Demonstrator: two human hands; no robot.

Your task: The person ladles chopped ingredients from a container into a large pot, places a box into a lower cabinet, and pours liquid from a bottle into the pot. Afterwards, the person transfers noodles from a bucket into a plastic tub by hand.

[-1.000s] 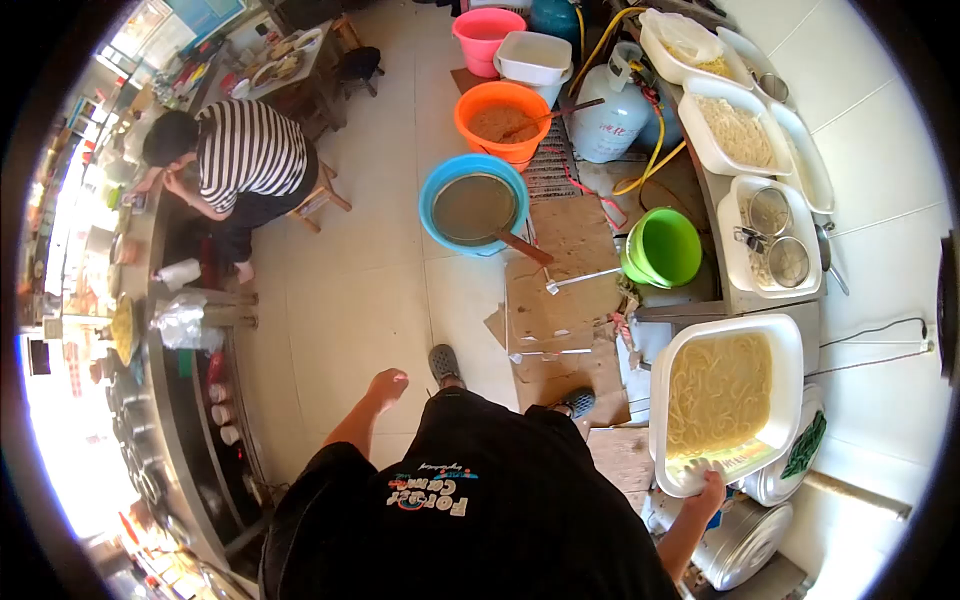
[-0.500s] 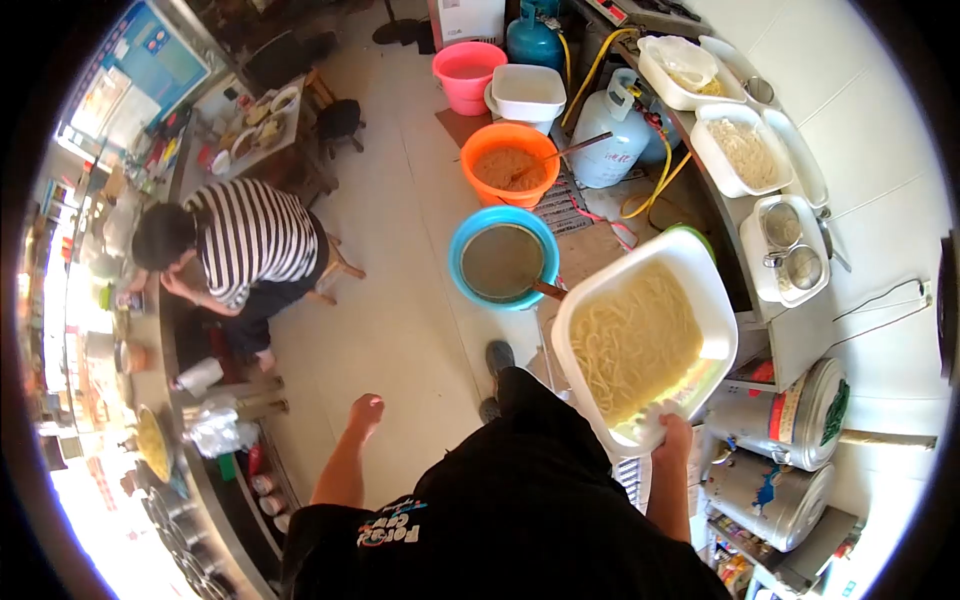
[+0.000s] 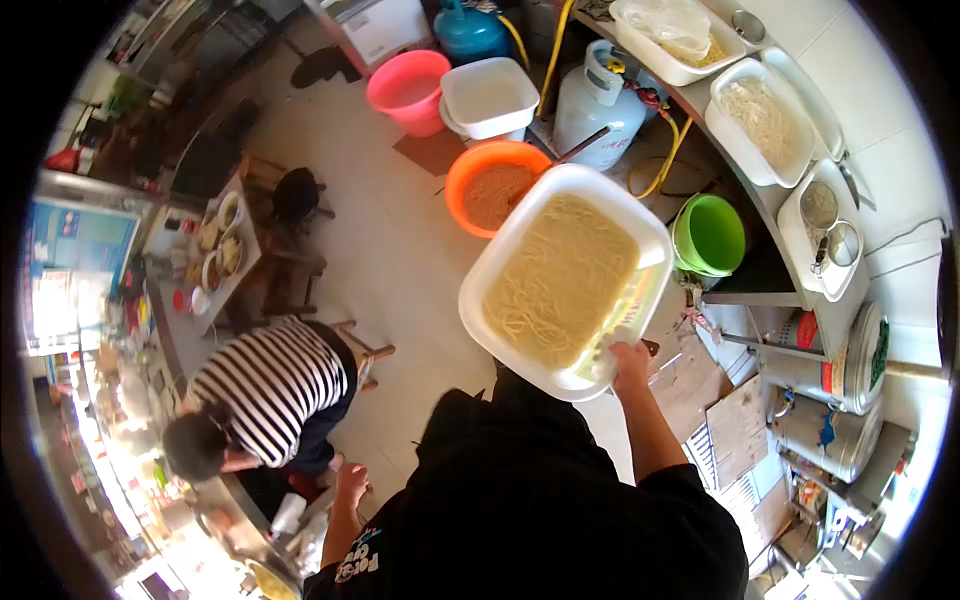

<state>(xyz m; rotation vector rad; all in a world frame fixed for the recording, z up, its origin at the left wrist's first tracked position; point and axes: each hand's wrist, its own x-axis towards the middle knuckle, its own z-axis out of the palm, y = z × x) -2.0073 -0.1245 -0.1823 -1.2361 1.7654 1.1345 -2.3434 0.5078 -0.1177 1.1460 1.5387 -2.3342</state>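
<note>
My right hand [image 3: 630,368] grips the near right rim of a white plastic basin [image 3: 655,235]. Pale noodles in cloudy liquid [image 3: 563,275] lie in the basin, which is held out in front of my body. My left hand [image 3: 351,483] hangs low at my left side with its fingers curled in; no object shows in it. Behind the basin's far edge is an orange tub [image 3: 458,190] of reddish-brown contents with a long handle sticking out, partly covered by the basin.
A person in a striped top [image 3: 275,385] sits bent over on a stool at left. Beyond stand a pink tub [image 3: 410,90], a white basin [image 3: 490,97] and a gas cylinder [image 3: 597,115]. Green buckets [image 3: 710,235] sit below the right counter, which carries several white trays. Cardboard [image 3: 735,430] covers floor at right.
The noodle basin has shifted left in view, now hiding the blue tub. The view has turned, bringing the green buckets into sight. My left hand has moved lower.
</note>
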